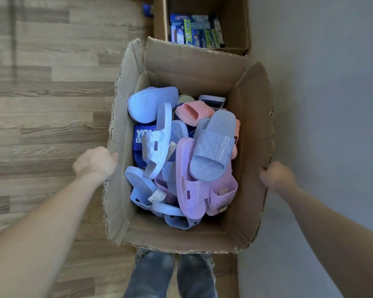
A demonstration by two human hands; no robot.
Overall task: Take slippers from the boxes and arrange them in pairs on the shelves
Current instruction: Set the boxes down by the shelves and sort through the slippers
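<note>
An open cardboard box [243,134] stands on the floor right below me, full of jumbled slippers. A light blue slipper with a bunny mark [213,147] lies on top at the right. Beside it are a lilac slipper [188,179], a pale blue quilted slipper [157,143], a pink slipper [192,112] and a dark blue slipper [140,136] with white letters. My left hand [95,162] grips the box's left flap. My right hand [276,174] grips the right flap. No shelf is in view.
A second open cardboard box [235,22] holding several small colourful packets [196,32] stands just behind the first. A grey wall [321,104] runs along the right. Wood-pattern floor [47,93] spreads to the left. My jeans-clad legs [170,276] are under the box's near edge.
</note>
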